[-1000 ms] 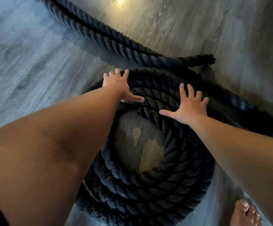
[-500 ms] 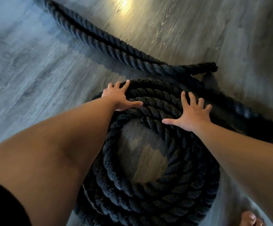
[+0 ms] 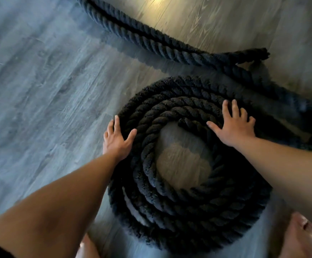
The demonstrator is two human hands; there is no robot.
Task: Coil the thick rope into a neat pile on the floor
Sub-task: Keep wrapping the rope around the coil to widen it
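A thick black twisted rope lies wound into a round coil (image 3: 185,216) on the floor, with a bare patch of floor in its middle. My left hand (image 3: 117,138) rests flat against the coil's outer left side, fingers spread. On the coil's upper right my right hand (image 3: 233,125) presses flat on top of the loops, fingers apart. Neither hand grips the rope. A loose straight stretch of rope (image 3: 142,37) runs from the top left down to a frayed end (image 3: 261,53) behind the coil.
Grey wood-plank floor (image 3: 39,90) spreads to the left and beyond the coil. More dark rope (image 3: 274,90) trails off to the right edge. My bare feet show at the bottom: the right one (image 3: 306,239) beside the coil, the left one (image 3: 86,248) near the left arm.
My left hand has slid from the top of the coil down to its outer left side. The right hand stays on the upper right loops. The view has pulled back.
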